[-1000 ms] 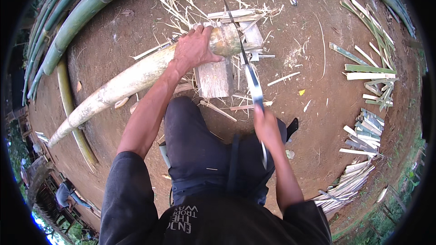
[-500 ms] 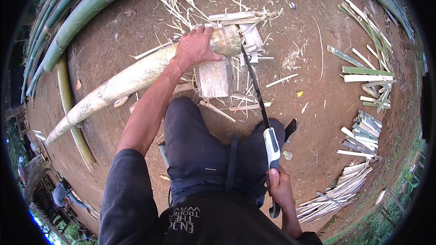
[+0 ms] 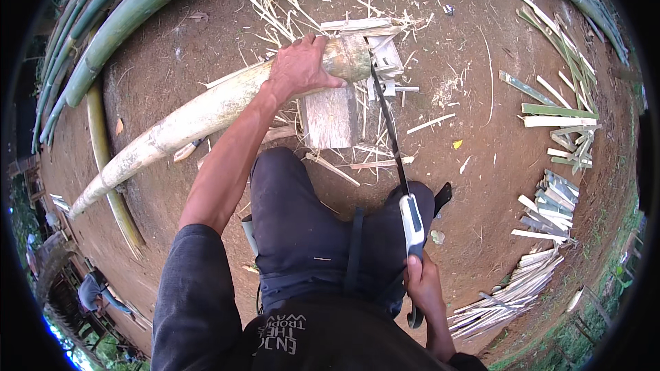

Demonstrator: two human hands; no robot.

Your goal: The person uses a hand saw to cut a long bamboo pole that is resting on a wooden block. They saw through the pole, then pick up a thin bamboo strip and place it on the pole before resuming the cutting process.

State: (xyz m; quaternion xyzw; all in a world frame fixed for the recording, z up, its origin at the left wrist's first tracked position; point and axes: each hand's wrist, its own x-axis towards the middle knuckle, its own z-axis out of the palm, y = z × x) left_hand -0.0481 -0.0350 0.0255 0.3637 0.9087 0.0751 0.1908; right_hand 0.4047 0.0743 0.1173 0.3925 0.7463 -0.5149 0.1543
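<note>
A thick pale bamboo pole (image 3: 196, 111) slants from the far left up to the middle, its right end above a split wooden block (image 3: 326, 118). My left hand (image 3: 300, 66) clasps the pole close to that end, fingers over the top and thumb on the near side. In my right hand (image 3: 424, 284) is a handsaw (image 3: 412, 223), held by its white and dark handle above my right thigh. Its dark narrow blade points away from me, the tip beside the pole's right end. Whether the blade touches the bamboo I cannot tell.
Bamboo splinters (image 3: 278, 10) litter the dirt around the block. Split strips (image 3: 509, 295) lie in piles on the right. Long green poles (image 3: 144, 0) rest at the upper left, and a yellowish pole (image 3: 103, 151) passes under the pale one. A person (image 3: 93, 293) bends over at the far left.
The whole view has shifted slightly, so the ground and the pole appear a little further right. Both hands keep their hold, and the saw stays nearly in place beside the pole's end.
</note>
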